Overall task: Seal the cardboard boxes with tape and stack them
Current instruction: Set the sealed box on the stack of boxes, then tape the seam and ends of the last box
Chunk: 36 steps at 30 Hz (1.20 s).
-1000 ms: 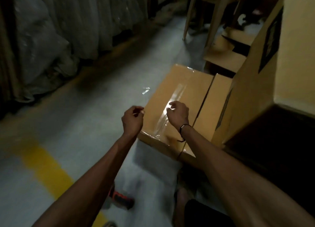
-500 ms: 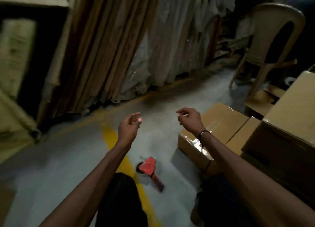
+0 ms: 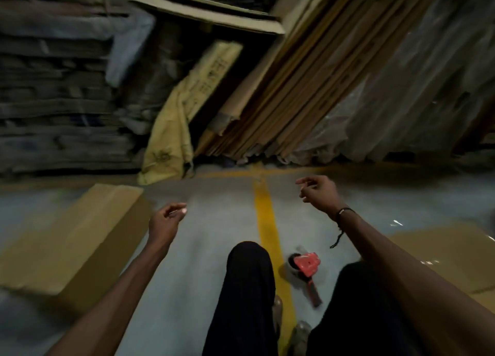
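L hand, R hand: loosely curled, empty. Tape dispenser below R hand, by my feet; I flag trip/kick risk reaching L for cardboard box.

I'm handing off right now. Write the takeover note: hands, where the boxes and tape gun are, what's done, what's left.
Left hand: raised over the floor, fingers loosely curled, no grip on anything.
Right hand: the same, raised and holding nothing.
Tape gun: lying on the floor by the yellow line, between the knees.
Left box: on the floor, no tape visible on it.
Right box: glossy tape shows on top, looks sealed.
Left to do: pick up the tape gun, seal the left box, stack.
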Tool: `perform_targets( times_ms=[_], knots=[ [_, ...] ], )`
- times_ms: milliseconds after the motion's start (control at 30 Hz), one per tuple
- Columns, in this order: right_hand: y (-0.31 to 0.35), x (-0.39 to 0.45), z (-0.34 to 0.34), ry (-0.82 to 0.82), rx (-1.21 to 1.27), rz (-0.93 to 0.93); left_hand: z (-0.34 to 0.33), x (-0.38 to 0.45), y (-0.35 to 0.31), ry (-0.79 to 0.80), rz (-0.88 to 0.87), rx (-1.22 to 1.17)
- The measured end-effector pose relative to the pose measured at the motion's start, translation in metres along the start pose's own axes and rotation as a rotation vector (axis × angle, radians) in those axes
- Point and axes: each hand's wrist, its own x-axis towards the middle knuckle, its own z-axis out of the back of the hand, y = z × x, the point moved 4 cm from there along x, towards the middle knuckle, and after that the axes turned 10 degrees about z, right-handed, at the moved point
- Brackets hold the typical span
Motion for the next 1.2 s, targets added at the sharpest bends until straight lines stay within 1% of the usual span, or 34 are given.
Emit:
perform_targets(
  times_ms=[167, 400, 467, 567, 667, 700, 733, 767, 800, 867, 933, 1000, 1100, 1200],
  knots=[
    [0.041, 0.013, -0.067, 0.111, -0.004, 0.087, 0.093, -0.024, 0.046, -0.218, 0.079, -0.038],
    [0.088, 0.027, -0.169, 0.316, 0.03, 0.217, 0.207, -0.055, 0.08, -0.477, 0.152, -0.039],
    [0.099, 0.03, -0.198, 0.379, 0.03, 0.245, 0.234, -0.061, 0.094, -0.51, 0.165, -0.02],
    [0.116, 0.031, -0.253, 0.47, 0.058, 0.275, 0.278, -0.069, 0.119, -0.606, 0.221, 0.001],
    [0.126, 0.024, -0.313, 0.568, 0.088, 0.27, 0.314, -0.072, 0.148, -0.671, 0.269, -0.008],
    [0.127, 0.022, -0.332, 0.587, 0.082, 0.277, 0.323, -0.072, 0.157, -0.69, 0.286, -0.019],
    [0.13, 0.024, -0.366, 0.606, 0.08, 0.285, 0.341, -0.066, 0.171, -0.717, 0.303, -0.026],
    [0.131, 0.02, -0.38, 0.613, 0.077, 0.276, 0.347, -0.067, 0.178, -0.722, 0.316, -0.029],
    [0.131, 0.016, -0.396, 0.624, 0.073, 0.264, 0.354, -0.067, 0.184, -0.727, 0.33, -0.039],
    [0.132, 0.015, -0.455, 0.675, 0.057, 0.232, 0.38, -0.051, 0.212, -0.765, 0.375, -0.045],
    [0.129, 0.015, -0.521, 0.752, 0.058, 0.192, 0.403, -0.031, 0.24, -0.788, 0.412, -0.04],
    [0.122, 0.015, -0.586, 0.794, 0.08, 0.132, 0.423, -0.005, 0.263, -0.796, 0.446, -0.03],
    [0.119, 0.014, -0.679, 0.774, 0.214, -0.084, 0.447, 0.052, 0.29, -0.78, 0.5, -0.029],
    [0.12, 0.007, -0.757, 0.72, 0.299, -0.327, 0.467, 0.113, 0.311, -0.777, 0.509, 0.05]
  ],
)
